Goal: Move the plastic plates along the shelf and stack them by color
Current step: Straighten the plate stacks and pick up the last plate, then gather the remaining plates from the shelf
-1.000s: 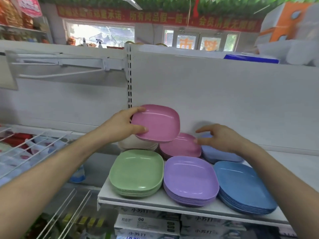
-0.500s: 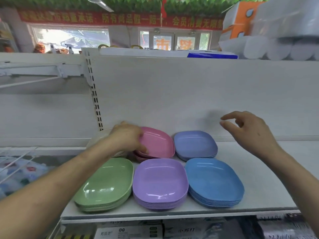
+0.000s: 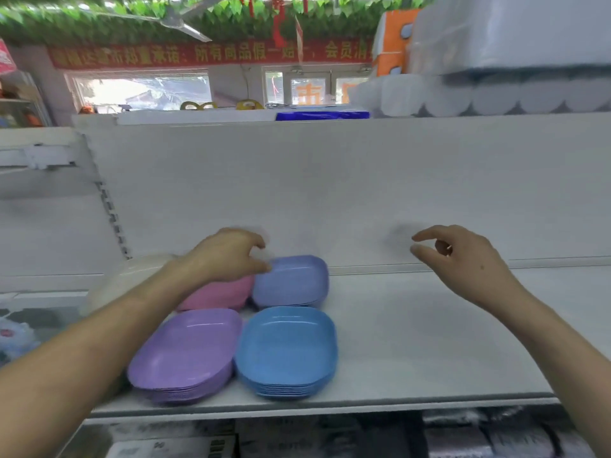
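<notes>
4 plate stacks on shelf (image 3: 429, 325): pink stack (image 3: 215, 294) and periwinkle stack (image 3: 291, 280) behind, purple stack (image 3: 185, 352) and blue stack (image 3: 286, 348) in front. Left hand (image 3: 228, 256) blurred at periwinkle rim, grip unclear. Right hand (image 3: 463, 259) well apart, loosely curled, holding nothing.

A red banner (image 3: 211, 54) with yellow characters is hung across the far wall under a garland of green leaves (image 3: 99, 21), and a ceiling fan (image 3: 185, 23) is seen in front of both. Windows (image 3: 142, 92) are set below the banner. Along the top edge of the white back panel (image 3: 330, 186) a blue pack (image 3: 322, 114) is laid near the middle. Wrapped white rolls (image 3: 496, 97) are piled toward the right end, near an orange carton (image 3: 391, 47).
</notes>
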A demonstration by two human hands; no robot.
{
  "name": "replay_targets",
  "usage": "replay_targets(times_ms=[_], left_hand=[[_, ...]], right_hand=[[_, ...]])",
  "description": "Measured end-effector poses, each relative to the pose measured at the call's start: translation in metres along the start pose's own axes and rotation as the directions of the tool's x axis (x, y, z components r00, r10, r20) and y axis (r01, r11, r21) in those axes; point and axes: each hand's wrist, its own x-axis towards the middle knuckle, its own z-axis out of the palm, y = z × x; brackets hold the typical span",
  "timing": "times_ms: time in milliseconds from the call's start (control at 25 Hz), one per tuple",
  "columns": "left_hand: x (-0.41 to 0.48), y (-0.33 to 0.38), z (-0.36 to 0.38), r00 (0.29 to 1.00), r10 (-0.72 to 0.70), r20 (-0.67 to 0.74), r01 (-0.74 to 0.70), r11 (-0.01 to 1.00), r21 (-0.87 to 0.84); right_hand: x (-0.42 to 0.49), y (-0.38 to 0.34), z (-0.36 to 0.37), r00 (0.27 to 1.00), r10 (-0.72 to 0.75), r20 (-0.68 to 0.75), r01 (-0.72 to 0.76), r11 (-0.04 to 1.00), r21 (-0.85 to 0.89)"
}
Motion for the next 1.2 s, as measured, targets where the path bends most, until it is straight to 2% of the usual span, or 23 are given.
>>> replay_targets(times_ms=[120, 280, 440, 680, 840, 1000, 1200], left_hand=[[0.014, 0.102, 0.002, 0.983, 0.116, -0.145, -0.137, 0.979, -0.148], [0.034, 0.244, 0.017, 0.951, 0.304, -0.064, -0.31, 0.924, -0.222], [0.061, 0.356, 0.037, 0.899, 0.436, -0.033, -0.431, 0.869, -0.242], [0.097, 0.524, 0.057, 0.781, 0.623, -0.044, -0.61, 0.747, -0.265], [0.125, 0.629, 0.065, 0.695, 0.718, -0.039, -0.695, 0.655, -0.296], [0.161, 0.732, 0.08, 0.622, 0.781, -0.058, -0.751, 0.573, -0.329], [0.224, 0.838, 0.093, 0.601, 0.796, -0.07, -0.755, 0.537, -0.377]], right_hand=[[-0.011, 0.062, -0.044, 1.0, 0.0, 0.006, 0.0, 0.998, -0.058], [-0.037, 0.15, -0.112, 0.997, 0.074, -0.028, -0.077, 0.989, -0.124], [-0.066, 0.229, -0.176, 0.984, 0.155, -0.09, -0.17, 0.966, -0.194], [-0.119, 0.334, -0.265, 0.929, 0.32, -0.183, -0.358, 0.902, -0.241], [-0.147, 0.394, -0.319, 0.873, 0.423, -0.244, -0.479, 0.839, -0.257], [-0.154, 0.463, -0.368, 0.831, 0.462, -0.31, -0.543, 0.793, -0.275], [-0.12, 0.549, -0.423, 0.799, 0.51, -0.318, -0.597, 0.735, -0.323]])
